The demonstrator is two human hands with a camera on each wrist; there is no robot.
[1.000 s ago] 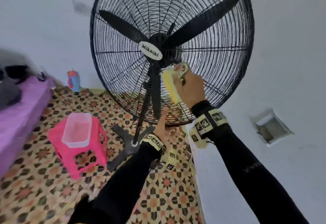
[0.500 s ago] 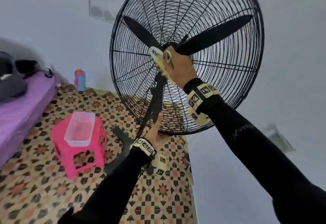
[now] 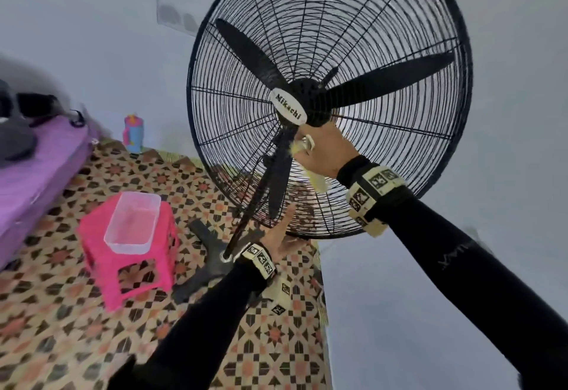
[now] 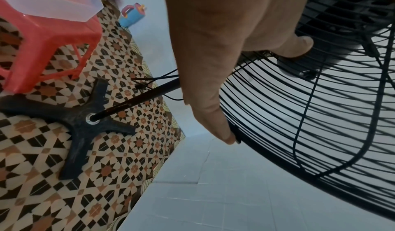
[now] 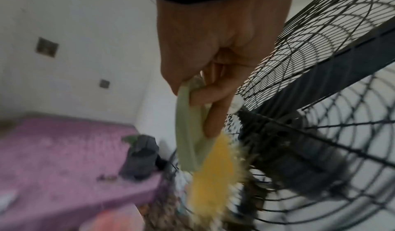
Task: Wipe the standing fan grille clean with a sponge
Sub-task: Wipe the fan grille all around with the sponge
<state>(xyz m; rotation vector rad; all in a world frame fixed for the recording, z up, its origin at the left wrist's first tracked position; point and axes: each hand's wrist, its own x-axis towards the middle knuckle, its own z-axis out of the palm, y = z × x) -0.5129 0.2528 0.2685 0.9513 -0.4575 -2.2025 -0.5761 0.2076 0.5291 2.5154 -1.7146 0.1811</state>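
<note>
The black wire fan grille (image 3: 384, 36) fills the upper right of the head view, with a white badge at its hub. My right hand (image 3: 322, 153) grips a yellow sponge (image 3: 318, 182) with a pale green backing and presses it on the grille just below the hub. In the blurred right wrist view the fingers (image 5: 213, 91) curl round the sponge (image 5: 211, 175) against the grille (image 5: 320, 48). My left hand (image 3: 281, 236) rests with straight fingers on the grille's bottom rim. The left wrist view shows its fingers (image 4: 220, 124) lying along the rim (image 4: 310, 167).
The fan's black cross base (image 3: 212, 254) and pole stand on a patterned floor mat. A pink stool (image 3: 147, 269) carrying a clear plastic tub (image 3: 133, 223) stands to the left. Further left is a purple bed (image 3: 37, 174). A blue bottle (image 3: 133, 134) stands by the wall.
My right hand swept the sponge from the lower right of the hub up onto the hub, then back down just below it. The left hand stayed on the bottom rim.
</note>
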